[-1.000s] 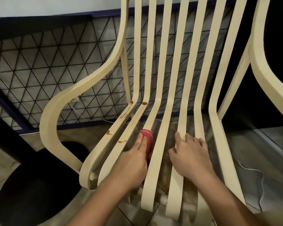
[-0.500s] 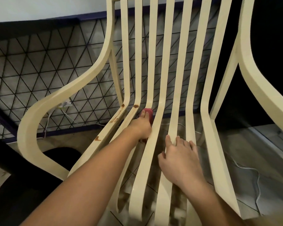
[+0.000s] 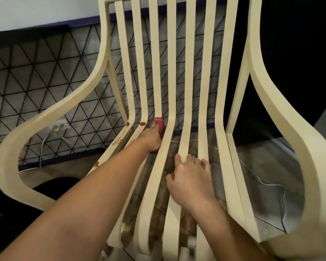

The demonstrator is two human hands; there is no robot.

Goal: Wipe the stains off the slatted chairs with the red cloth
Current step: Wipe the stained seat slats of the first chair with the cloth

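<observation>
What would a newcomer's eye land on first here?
The cream slatted chair fills the view, with brown stains on its two leftmost seat slats. Just right of them, the left hand holds the red cloth at the seat's bend; the right hand rests flat on the middle slats.

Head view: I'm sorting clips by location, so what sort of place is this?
Probably a balcony or patio: a cream slatted chair stands before a black triangle-mesh panel, on a tiled floor.
</observation>
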